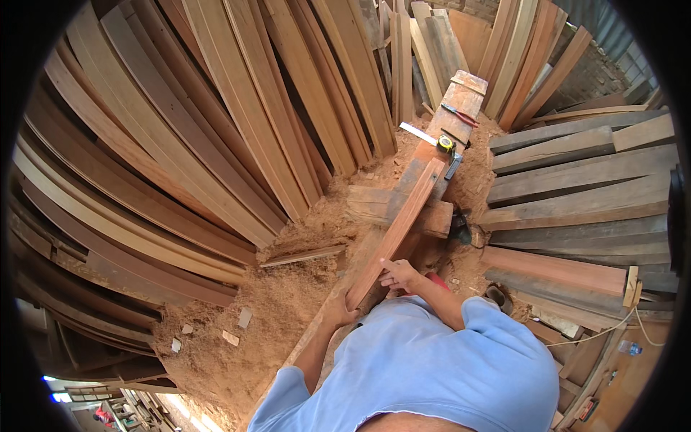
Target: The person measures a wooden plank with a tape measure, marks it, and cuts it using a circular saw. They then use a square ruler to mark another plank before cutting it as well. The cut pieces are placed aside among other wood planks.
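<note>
A long reddish wooden board [404, 222] lies lengthwise in front of me, tilted to the right as it runs away. My left hand [338, 309] wraps around its near end. Farther up, my right hand [398, 276] is at the board's right edge, its fingers bent against the wood. Beneath is a rough wooden beam [403, 194] with a crosswise block [371, 204]. Past the board's far end sit a yellow and black tape measure [445, 144], a try square's pale blade [417, 133] and a red-handled tool [459, 115].
Tall planks [252, 108] lean in a dense row at left. Stacked grey timbers [583, 187] fill the right side. Sawdust [281, 317] with small offcuts covers the floor. A plastic bottle [630, 348] lies at far right, near a pale cord [597, 334].
</note>
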`<action>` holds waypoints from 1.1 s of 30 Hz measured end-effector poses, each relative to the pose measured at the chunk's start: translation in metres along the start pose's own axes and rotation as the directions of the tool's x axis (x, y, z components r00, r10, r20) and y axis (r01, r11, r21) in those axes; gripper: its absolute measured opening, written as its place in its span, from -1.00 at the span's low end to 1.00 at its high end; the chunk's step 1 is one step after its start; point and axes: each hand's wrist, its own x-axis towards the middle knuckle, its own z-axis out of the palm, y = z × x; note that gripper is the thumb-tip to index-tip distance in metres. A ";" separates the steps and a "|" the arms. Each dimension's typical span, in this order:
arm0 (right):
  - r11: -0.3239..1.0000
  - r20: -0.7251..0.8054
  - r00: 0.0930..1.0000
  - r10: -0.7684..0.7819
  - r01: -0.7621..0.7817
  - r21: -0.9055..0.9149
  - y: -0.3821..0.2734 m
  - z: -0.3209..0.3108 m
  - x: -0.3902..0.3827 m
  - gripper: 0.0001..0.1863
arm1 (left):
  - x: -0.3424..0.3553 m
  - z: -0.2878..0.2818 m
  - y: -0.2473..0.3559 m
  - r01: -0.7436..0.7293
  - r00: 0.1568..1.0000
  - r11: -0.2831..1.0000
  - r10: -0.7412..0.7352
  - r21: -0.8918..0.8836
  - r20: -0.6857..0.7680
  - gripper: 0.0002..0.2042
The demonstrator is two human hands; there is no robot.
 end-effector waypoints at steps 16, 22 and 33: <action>0.914 -0.291 0.949 -0.120 0.220 0.341 -0.032 -0.026 0.044 0.04 | -0.012 -0.003 -0.071 0.158 0.979 0.987 -0.156 -0.001 0.132 -0.23; 0.983 -0.290 0.957 0.006 0.048 0.179 -0.017 -0.021 0.030 -0.35 | -0.007 0.008 -0.126 0.101 0.980 0.958 -0.050 -0.269 0.191 -0.35; 0.931 -0.305 0.924 -0.229 0.299 0.207 -0.017 -0.022 0.075 -0.51 | 0.018 0.021 -0.124 0.254 0.966 0.959 -0.258 -0.125 -0.016 -0.25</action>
